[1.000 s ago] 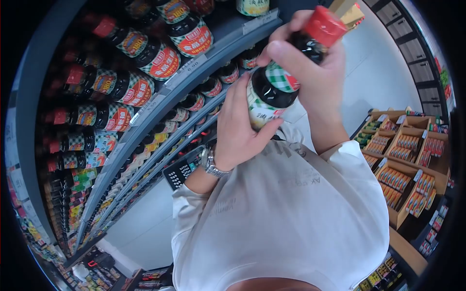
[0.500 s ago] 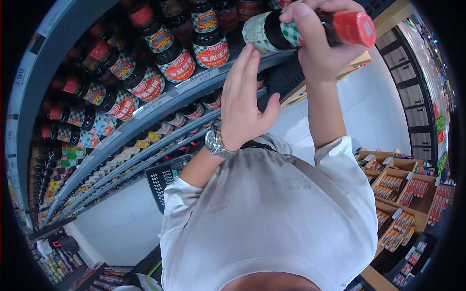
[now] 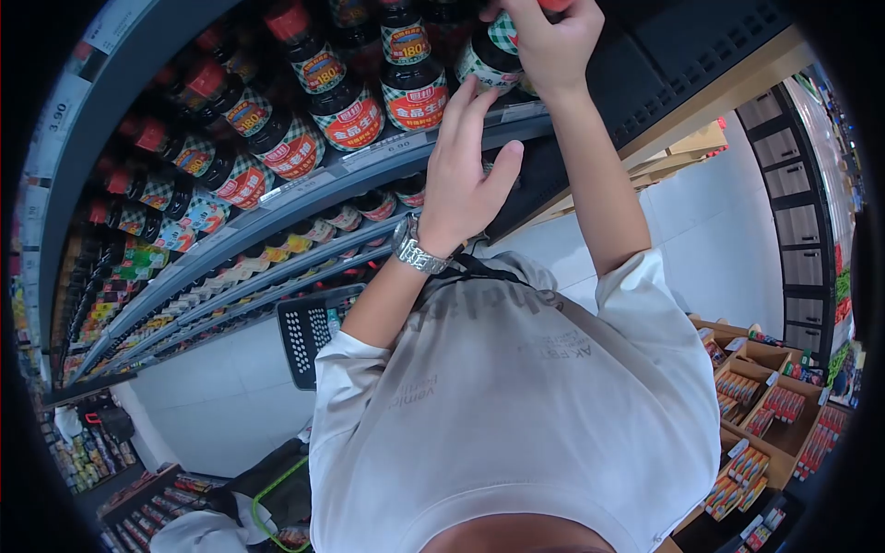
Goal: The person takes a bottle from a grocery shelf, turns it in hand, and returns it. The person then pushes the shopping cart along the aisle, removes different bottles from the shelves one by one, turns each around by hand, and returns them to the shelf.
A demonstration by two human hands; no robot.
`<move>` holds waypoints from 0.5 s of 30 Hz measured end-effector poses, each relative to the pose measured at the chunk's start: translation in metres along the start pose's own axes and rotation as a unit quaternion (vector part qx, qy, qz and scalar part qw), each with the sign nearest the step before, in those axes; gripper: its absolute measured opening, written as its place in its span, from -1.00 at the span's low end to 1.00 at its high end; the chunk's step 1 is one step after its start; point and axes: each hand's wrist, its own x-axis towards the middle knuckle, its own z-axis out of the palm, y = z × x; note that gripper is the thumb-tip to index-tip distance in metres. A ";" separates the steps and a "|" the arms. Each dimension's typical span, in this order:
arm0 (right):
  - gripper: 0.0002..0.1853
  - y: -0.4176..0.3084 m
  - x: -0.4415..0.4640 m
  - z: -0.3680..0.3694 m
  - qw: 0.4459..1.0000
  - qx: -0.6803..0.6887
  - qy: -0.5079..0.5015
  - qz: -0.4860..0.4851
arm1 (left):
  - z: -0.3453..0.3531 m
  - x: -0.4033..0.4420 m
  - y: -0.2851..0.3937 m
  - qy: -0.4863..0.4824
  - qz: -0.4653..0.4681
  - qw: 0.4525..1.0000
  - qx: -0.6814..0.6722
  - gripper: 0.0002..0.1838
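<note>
My right hand (image 3: 560, 44) is closed around the upper part of a dark soy sauce bottle (image 3: 487, 63) with a green-checked label, and part of its red cap shows above my fingers. The bottle stands tilted over the front of the upper shelf, beside a row of similar red-labelled bottles (image 3: 417, 101). Wearing a metal wristwatch, my left hand (image 3: 466, 180) is open, thumb apart. Its fingertips reach the bottle's lower end; whether they touch or press on it I cannot tell.
The shelf edge (image 3: 369, 158) carries price tags, with lower shelves of jars beneath. A black basket (image 3: 304, 341) is on the left below. Another person's bag and sleeve (image 3: 267, 488) show at bottom left. Wooden display bins (image 3: 784, 433) hold packets on the right.
My right hand has carried the bottle left and up toward the shelf, turning it from lying sideways to more upright. My left hand stays near its base. The other person's bag shows more.
</note>
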 end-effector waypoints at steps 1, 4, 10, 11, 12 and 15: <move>-0.88 0.003 0.001 0.000 1.000 0.002 0.001 0.002 | 0.000 0.000 0.000 -0.001 -0.002 1.000 0.003 -0.41; -0.88 0.013 0.008 0.000 0.999 -0.034 -0.011 0.028 | 0.001 0.002 -0.002 0.002 0.004 1.000 0.030 -0.48; -0.88 0.034 0.013 0.003 0.991 -0.115 -0.014 -0.065 | 0.008 0.003 0.003 -0.001 -0.040 0.997 0.072 -0.64; -0.88 0.033 0.012 0.004 0.992 -0.120 -0.019 -0.039 | 0.009 0.004 0.002 0.004 -0.034 0.995 0.095 -0.64; -0.88 0.034 0.013 0.004 0.992 -0.121 -0.017 -0.039 | 0.010 0.004 0.001 0.009 -0.030 0.993 0.117 -0.64; -0.86 0.031 0.016 0.006 0.996 -0.081 -0.014 -0.042 | 0.013 0.007 0.002 0.017 -0.016 0.990 0.137 -0.63</move>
